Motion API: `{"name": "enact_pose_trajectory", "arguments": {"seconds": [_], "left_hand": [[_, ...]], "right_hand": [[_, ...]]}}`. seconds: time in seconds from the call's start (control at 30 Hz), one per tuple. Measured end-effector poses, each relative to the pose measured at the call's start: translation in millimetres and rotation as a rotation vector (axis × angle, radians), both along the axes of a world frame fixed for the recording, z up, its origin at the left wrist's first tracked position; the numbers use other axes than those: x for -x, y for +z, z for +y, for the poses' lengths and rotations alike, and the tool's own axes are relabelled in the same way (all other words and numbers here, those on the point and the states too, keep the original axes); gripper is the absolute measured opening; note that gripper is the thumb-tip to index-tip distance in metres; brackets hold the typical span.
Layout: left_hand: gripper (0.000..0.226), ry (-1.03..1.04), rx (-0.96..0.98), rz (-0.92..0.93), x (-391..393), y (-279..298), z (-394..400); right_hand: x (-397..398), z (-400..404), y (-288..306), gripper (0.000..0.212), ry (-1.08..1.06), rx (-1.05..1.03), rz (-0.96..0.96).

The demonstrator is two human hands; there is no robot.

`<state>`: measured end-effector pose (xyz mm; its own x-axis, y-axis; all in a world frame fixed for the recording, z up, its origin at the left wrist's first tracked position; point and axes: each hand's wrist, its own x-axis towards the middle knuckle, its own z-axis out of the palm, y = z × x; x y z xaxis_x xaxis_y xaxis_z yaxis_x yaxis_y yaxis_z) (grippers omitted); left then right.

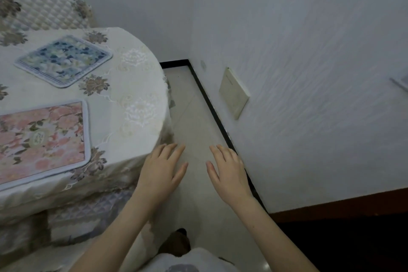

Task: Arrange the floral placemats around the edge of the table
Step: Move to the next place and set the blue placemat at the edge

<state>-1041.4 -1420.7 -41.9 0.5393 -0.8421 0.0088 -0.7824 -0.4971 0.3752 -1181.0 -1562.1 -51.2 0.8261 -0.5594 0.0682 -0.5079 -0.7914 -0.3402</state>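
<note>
A pink floral placemat (pixel 42 141) lies flat near the table's front edge at the left. A blue floral placemat (pixel 64 60) lies farther back, turned at an angle. Both rest on the round table (pixel 136 95), which wears a cream embroidered cloth. My left hand (pixel 162 169) hovers palm down just past the table's right edge, fingers spread, holding nothing. My right hand (pixel 227 172) is beside it over the floor, also spread and empty.
A quilted chair back (pixel 46 9) stands behind the table at the upper left. A white wall (pixel 309 73) with a cream wall plate (pixel 234 93) runs close on the right, leaving a narrow strip of tiled floor (pixel 192 106) between it and the table.
</note>
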Motion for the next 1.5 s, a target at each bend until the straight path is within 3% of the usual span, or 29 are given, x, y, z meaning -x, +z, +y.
{"name": "enact_pose_trajectory", "arguments": {"seconds": [0.27,0.5,0.77,1.0,1.13,1.5], "left_hand": [[0.058,0.105,0.006,-0.023,-37.7,7.8,-81.4],[0.061,0.355,-0.068,0.002,-46.7,-6.1,-164.4],[0.063,0.551,-0.053,0.005,-69.6,14.0,-242.0],[0.058,0.653,-0.049,-0.054,-121.4,24.1,-275.0],[0.054,0.693,-0.050,-0.053,-162.6,14.1,-290.9],[0.054,0.793,0.019,-0.106,-316.7,17.8,-308.6]], "right_hand": [[-61.9,-99.7,3.5,0.042,0.134,0.027,-0.080],[-107.6,-202.6,-14.5,0.044,0.366,-0.006,-0.036],[-168.0,-292.5,4.1,0.041,0.564,-0.006,-0.113],[-239.3,-331.6,12.5,0.039,0.649,-0.038,-0.202],[-286.2,-343.9,4.1,0.037,0.709,-0.023,-0.158],[-465.5,-361.9,26.6,0.038,0.819,0.012,-0.163]]}}
